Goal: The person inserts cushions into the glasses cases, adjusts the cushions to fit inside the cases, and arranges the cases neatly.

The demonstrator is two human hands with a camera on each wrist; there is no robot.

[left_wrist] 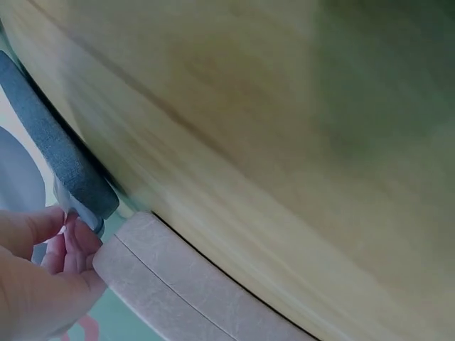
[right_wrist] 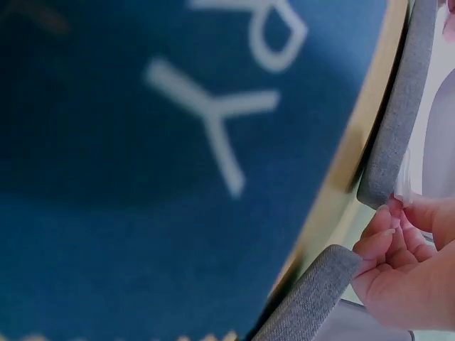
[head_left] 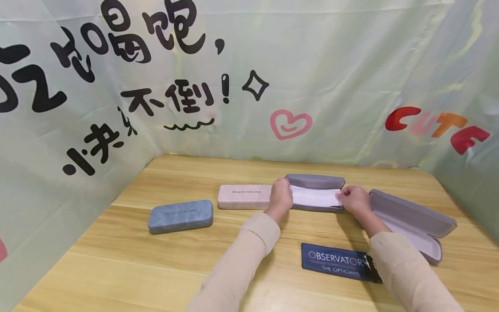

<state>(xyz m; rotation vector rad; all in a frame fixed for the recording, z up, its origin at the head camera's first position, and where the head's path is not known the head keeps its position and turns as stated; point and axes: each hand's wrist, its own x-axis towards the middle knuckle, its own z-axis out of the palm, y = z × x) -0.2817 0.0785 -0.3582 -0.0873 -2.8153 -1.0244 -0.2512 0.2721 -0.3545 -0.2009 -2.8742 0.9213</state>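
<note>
An open grey glasses case (head_left: 315, 180) lies at the back of the table, its lid raised on the far side. Across its lower half stretches a thin white cloth (head_left: 315, 196), covering most of the inside. My left hand (head_left: 281, 196) pinches the cloth's left end between thumb and fingers, right beside the closed pink glasses case (head_left: 244, 197). At the other end, my right hand (head_left: 355, 200) pinches the right corner. In the right wrist view, those fingertips (right_wrist: 399, 202) are at the outer end of the case. The left wrist view shows the left hand (left_wrist: 50, 273) at the opposite end.
A second open grey case (head_left: 413, 212) stands close to the right hand. Nearer, under the right forearm, lies a navy packet (head_left: 335, 265) lettered "OBSERVATORY THE OPTICIANS". A closed blue case (head_left: 180, 216) sits at left. Printed fabric (head_left: 335, 86) encloses the table's back and sides.
</note>
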